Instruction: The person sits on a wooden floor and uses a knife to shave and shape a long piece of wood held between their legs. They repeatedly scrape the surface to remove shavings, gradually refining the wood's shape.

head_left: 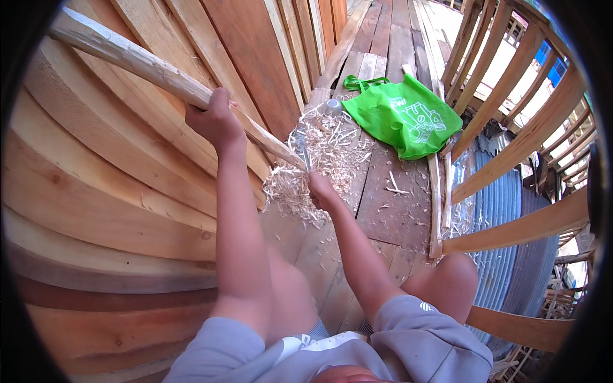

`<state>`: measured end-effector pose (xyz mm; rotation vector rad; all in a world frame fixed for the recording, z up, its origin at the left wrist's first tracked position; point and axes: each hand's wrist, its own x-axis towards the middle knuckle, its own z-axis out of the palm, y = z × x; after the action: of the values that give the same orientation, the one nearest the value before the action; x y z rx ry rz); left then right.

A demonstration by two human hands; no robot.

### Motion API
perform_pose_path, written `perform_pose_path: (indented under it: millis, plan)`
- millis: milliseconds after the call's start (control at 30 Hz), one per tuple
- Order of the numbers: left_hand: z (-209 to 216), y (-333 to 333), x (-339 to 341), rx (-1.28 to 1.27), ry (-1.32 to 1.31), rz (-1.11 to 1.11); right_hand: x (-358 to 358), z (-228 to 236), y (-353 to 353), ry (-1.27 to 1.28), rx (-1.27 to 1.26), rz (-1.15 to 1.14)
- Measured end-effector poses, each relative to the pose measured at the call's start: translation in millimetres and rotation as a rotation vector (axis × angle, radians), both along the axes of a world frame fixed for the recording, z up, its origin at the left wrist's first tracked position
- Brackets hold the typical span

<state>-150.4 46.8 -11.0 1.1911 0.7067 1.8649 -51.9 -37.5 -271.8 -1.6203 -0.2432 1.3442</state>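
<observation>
My left hand [218, 122] is wrapped round a long, pale wooden pole [143, 64], gripping it partway along. The pole slants from the upper left down to the middle, with its surface whittled to bare wood. In my right hand [323, 191] is a knife [306, 157], its blade pointing up and away from me. That blade lies right by the pole's lower end; whether it touches the wood I cannot tell. Below and beyond it, a heap of curled wood shavings [338, 143] covers the floorboards.
A plank wall [121, 198] runs close along my left. On the plank floor [399, 210] lies a green bag [402, 118], with a clear cup [332, 107] beside it. Wooden railing slats [517, 226] stand along the right, with corrugated metal sheeting [498, 204] beyond them.
</observation>
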Motion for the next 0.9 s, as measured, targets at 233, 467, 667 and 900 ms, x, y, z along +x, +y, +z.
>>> perform_pose_path:
  millis: [233,467,667,900]
  plan:
    - [-3,3,12,-0.001,-0.055,0.122,-2,-6,-6,-0.151,-0.047,0.021]
    - [0,3,5,-0.023,-0.052,0.077,9,4,-19,-0.530,-0.014,0.123]
    - [-5,5,0,0.007,-0.068,0.020,26,31,-27,-0.295,0.180,0.076]
    - [-4,-27,6,0.027,-0.007,-0.014,6,38,-36,-0.001,0.230,0.123]
